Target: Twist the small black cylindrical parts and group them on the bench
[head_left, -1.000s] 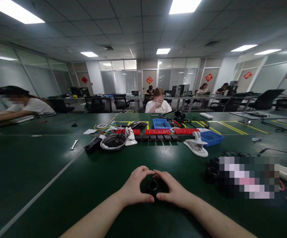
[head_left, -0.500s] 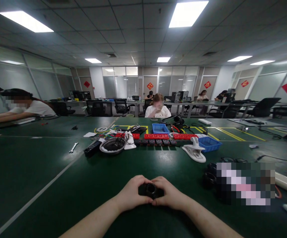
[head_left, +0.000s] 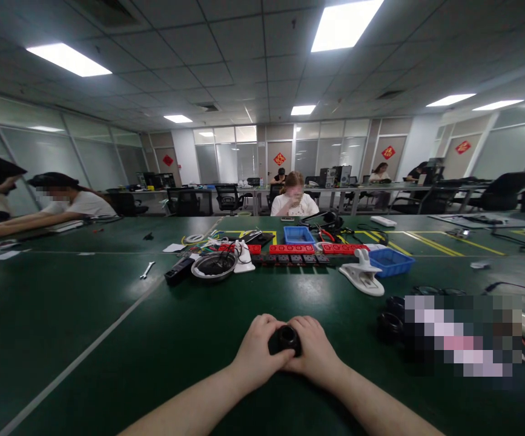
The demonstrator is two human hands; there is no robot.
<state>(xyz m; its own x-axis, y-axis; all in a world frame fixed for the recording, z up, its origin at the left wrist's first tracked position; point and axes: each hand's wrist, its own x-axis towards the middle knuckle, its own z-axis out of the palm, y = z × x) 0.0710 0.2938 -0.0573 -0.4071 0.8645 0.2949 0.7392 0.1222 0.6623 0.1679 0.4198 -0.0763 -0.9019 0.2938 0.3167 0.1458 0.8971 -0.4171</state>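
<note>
Both my hands meet at the near middle of the green table (head_left: 108, 303). Between them sits a small black ring-shaped part (head_left: 284, 340) with a round hole in its top. My left hand (head_left: 258, 349) wraps round its left side with curled fingers. My right hand (head_left: 315, 348) closes on its right side, fingertips touching the left hand's. Most of the part is hidden by the fingers.
Further back lie a round metal dish (head_left: 214, 265), a white clamp (head_left: 361, 275), red and black switch strips (head_left: 295, 253), two blue bins (head_left: 393, 261), a spanner (head_left: 146, 270). More black rings (head_left: 389, 321) lie right. People sit left and across.
My hands first ringed the black part loosely on the table, then closed tightly round it and lifted it a little. The view shifted slightly to the left.
</note>
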